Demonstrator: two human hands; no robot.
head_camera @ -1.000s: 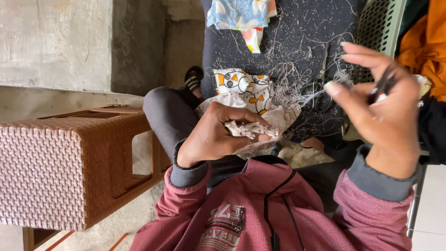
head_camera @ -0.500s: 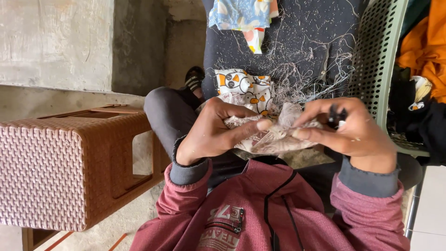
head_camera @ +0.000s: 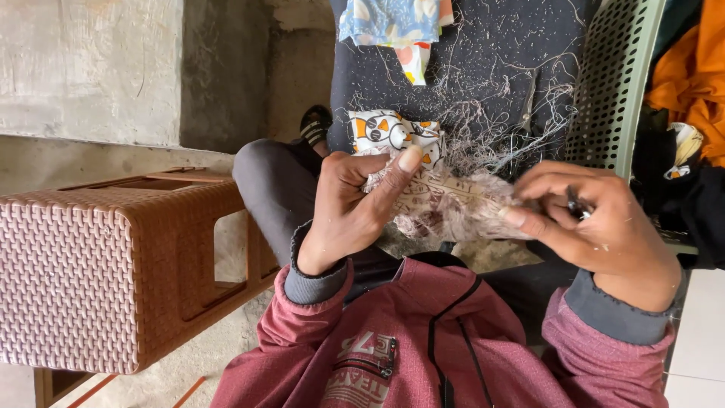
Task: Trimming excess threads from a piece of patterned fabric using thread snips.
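The person is holding a pale patterned cloth (head_camera: 445, 204) between both hands, over the lap. The left hand (head_camera: 351, 208) is closing on the cloth's near edge, thumb stretched along the top, fingers curled under. The right hand (head_camera: 596, 227) is pinching the far edge with thumb and forefinger, while its other fingers are wrapping a small dark tool (head_camera: 578, 205); I cannot tell what kind.

Just beyond the hands, a heap of loose threads (head_camera: 498, 121) is lying on a dark cloth (head_camera: 483, 45), with a printed piece (head_camera: 389, 132) touching the left fingertips and another printed piece (head_camera: 393, 23) farther off. Judging by that heap, a good deal of thread picking looks done; how much remains on the held cloth is hard to say.

A second ago the right hand was lifted away, holding the tool clear; it has since come down and is now gripping the cloth. The left hand has stayed put.
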